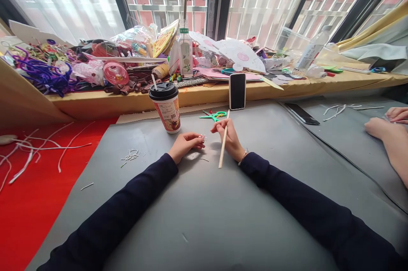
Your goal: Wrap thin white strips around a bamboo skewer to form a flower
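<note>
My left hand (186,145) is closed, its fingertips pinching a small pinkish-white piece with fine strands sticking out (203,138); its exact kind is too small to make out. My right hand (231,140) grips a thin pale wooden stick (223,145) like a pen, with the lower end pointing toward me and just above or on the grey table. The two hands are a short way apart. Green-handled scissors (215,116) lie just beyond them. Behind my left hand stands a paper cup (167,111) with a black lid and a straw.
A phone (237,91) leans upright against the cluttered ledge (204,92). Cut white cord bits (130,156) lie on the grey table mat (204,220). White cords (47,145) spread over a red surface at left. Another phone (302,114), a black cable (344,158) and another person's hands (379,126) are at right.
</note>
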The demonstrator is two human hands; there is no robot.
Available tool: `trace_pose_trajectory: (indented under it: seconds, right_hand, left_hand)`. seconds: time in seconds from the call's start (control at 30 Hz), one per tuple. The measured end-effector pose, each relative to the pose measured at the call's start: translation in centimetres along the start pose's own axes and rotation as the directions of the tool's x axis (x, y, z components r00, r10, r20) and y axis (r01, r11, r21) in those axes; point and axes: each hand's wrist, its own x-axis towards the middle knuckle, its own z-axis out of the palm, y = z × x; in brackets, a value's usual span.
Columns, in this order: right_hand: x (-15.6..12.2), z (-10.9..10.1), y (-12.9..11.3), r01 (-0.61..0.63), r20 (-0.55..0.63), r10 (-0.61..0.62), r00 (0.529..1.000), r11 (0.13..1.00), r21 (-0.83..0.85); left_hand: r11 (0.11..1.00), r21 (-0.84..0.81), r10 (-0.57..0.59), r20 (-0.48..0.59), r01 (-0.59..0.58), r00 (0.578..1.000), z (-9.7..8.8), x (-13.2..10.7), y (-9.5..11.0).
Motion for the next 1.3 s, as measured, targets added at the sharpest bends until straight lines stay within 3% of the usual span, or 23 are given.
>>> trace_pose_trajectory:
  seconds: [0.13,0.3,0.43,0.6,0.83,1.3]
  right_hand:
    - [0.3,-0.4,0.0,-0.09,-0.051,0.093,0.994,0.995,0.046]
    - [-0.1,-0.4,-0.4,-0.077,-0.032,0.076,0.997,0.996,-0.05]
    - [-0.5,-0.1,-0.9,-0.107,0.028,0.108,0.994,0.994,-0.04]
    - [-1.0,0.4,-1.1,-0.02,0.178,0.041,0.983,0.993,-0.118]
    - [-1.4,0.1,-1.0,0.027,0.198,0.054,0.979,0.923,-0.383]
    - [-1.3,0.2,-0.8,0.087,0.213,-0.006,0.977,0.924,-0.371]
  left_hand:
    - [0.998,-0.057,0.021,-0.088,-0.026,0.996,0.0,0.1,-0.4]
    - [0.996,-0.08,0.026,-0.155,-0.038,0.988,0.0,0.1,-0.6]
    - [0.995,-0.093,0.021,-0.161,-0.036,0.987,0.1,0.2,-0.5]
    - [0.994,-0.095,0.04,-0.14,-0.054,0.989,0.1,0.3,-0.7]
    - [0.993,-0.096,0.058,-0.136,-0.072,0.989,0.3,0.4,-0.9]
    - [0.995,-0.069,0.069,-0.123,-0.078,0.99,0.5,0.1,-0.5]
